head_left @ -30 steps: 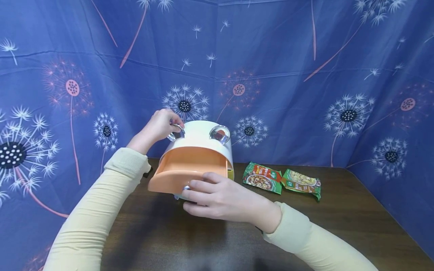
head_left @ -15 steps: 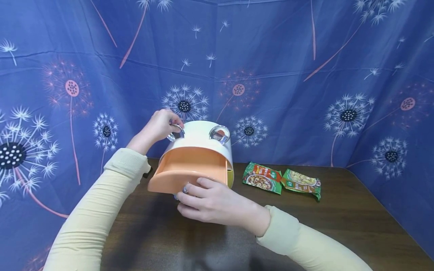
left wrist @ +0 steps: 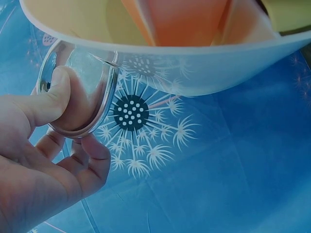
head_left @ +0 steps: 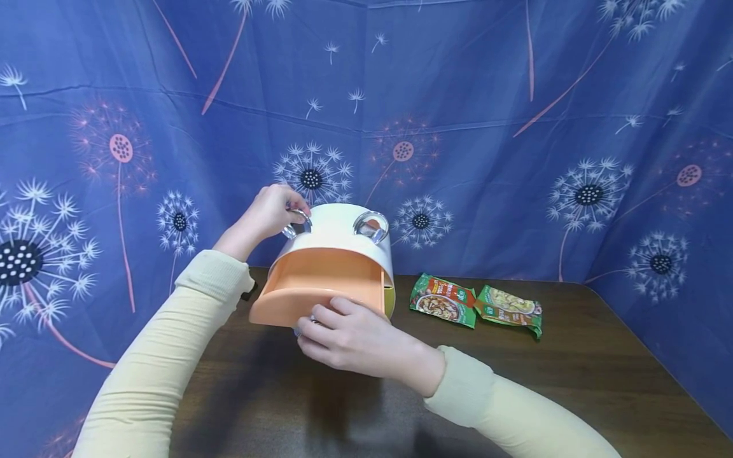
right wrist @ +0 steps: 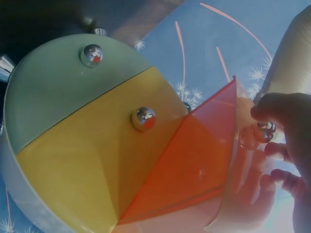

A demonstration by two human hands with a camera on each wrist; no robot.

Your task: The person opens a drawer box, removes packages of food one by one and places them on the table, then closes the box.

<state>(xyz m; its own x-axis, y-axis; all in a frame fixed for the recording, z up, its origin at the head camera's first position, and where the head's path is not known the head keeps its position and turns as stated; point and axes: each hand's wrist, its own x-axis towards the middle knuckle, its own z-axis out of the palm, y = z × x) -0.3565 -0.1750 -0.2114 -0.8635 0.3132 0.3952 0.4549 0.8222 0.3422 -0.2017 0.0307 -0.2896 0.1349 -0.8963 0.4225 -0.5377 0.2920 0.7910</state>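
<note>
A small rounded cabinet point(head_left: 338, 222) has a white shell, with a round chrome piece on each side of its top. My left hand point(head_left: 266, 213) pinches the left chrome piece point(left wrist: 90, 68), thumb on its shiny face and fingers behind the rim. The orange drawer point(head_left: 286, 308) is out, with its curved front toward me. At that front, the thumb and fingers of my right hand point(head_left: 357, 340) are around a silver knob point(right wrist: 266, 131). Below it in the cabinet are a yellow drawer point(right wrist: 87, 160) and a green drawer point(right wrist: 53, 92), each with a silver knob.
Two green food packets lie on the brown table point(head_left: 584, 375) right of the cabinet: one with a red label point(head_left: 443, 300), one with a brown label point(head_left: 509, 308). A blue dandelion-print cloth point(head_left: 475, 159) hangs behind and at the sides.
My right hand has slid slightly left along the orange drawer front, and its fingers now cover the knob in the head view. The left hand, drawer and packets look unmoved.
</note>
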